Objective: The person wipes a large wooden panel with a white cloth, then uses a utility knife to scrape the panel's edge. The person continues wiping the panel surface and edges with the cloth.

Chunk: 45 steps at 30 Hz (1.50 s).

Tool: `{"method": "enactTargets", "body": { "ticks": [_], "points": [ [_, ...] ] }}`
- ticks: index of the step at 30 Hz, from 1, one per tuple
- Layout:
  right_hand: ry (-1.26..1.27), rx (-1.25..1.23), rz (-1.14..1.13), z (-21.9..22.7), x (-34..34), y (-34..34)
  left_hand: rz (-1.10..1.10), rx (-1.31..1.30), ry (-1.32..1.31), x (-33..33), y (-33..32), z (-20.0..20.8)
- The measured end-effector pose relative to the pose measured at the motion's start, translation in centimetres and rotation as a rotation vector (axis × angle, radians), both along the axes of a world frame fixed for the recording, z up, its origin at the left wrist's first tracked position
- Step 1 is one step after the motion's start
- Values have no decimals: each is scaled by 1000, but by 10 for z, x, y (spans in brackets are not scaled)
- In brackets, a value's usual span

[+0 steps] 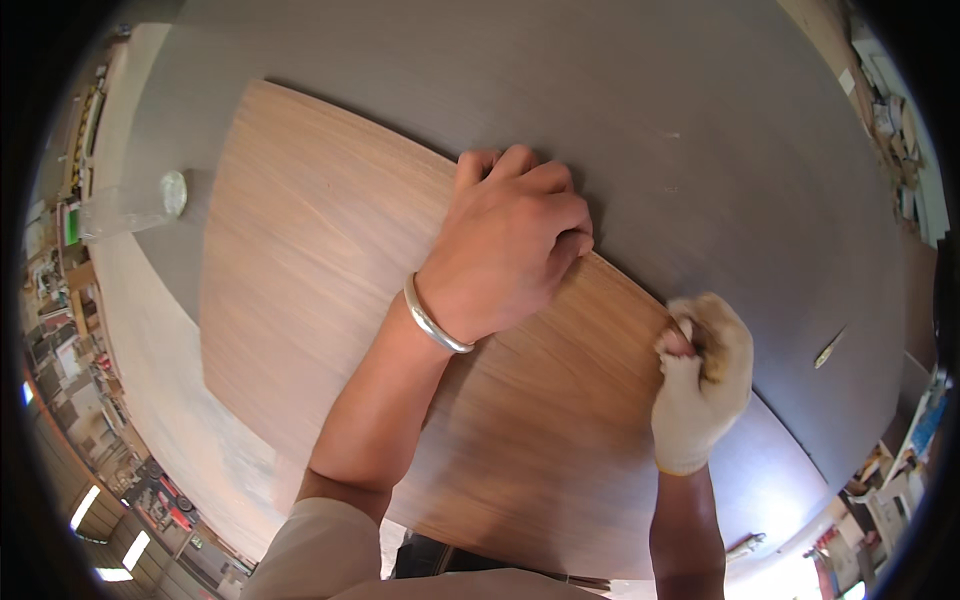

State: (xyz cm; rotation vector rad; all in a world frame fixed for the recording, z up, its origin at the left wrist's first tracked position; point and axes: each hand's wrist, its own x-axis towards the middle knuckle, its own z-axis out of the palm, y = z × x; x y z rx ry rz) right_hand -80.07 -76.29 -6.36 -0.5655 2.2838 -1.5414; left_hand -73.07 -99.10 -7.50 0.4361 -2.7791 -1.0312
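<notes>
A brown wood-grain panel (310,230) lies on a larger grey board (660,110). My left hand (520,230), bare and with a silver bangle at the wrist, bears down across the panel. Its fingers curl over the panel's far edge. Farther right along that same edge is my right hand (705,375), in a cream knitted glove with the thumb tip showing. The gloved fingers are closed in a pinch; a small dark sliver shows near the thumb, too little of it to name.
A clear plastic jar (135,208) lies at the left. On the grey board at the right rests a small, thin pointed tool (828,348). Close to the near right edge is a small metallic object (745,546). Cluttered shelving lines both sides.
</notes>
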Motion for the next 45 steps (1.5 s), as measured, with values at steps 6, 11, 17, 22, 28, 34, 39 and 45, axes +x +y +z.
{"method": "enactTargets", "body": {
  "ticks": [6,11,17,22,28,34,39,45],
  "points": [
    [161,52,143,-5,-10,-63,113,-47,69,-1,0,-6],
    [149,114,183,-5,-12,-72,276,-56,157,-2,-17,-14],
    [139,179,323,3,-18,-75,354,-30,178,-2,-29,-13],
    [261,202,364,-1,-16,-78,375,-7,182,-2,-28,-14],
    [238,167,325,-4,-11,-79,390,-2,181,-1,-27,-14],
    [306,206,327,-4,-12,-82,386,-35,186,-2,-26,-15],
    [120,85,208,-9,-16,-87,385,-37,180,-1,-27,-15],
    [-145,273,72,14,-21,-80,380,-40,146,0,-28,-14]
  ]
}}
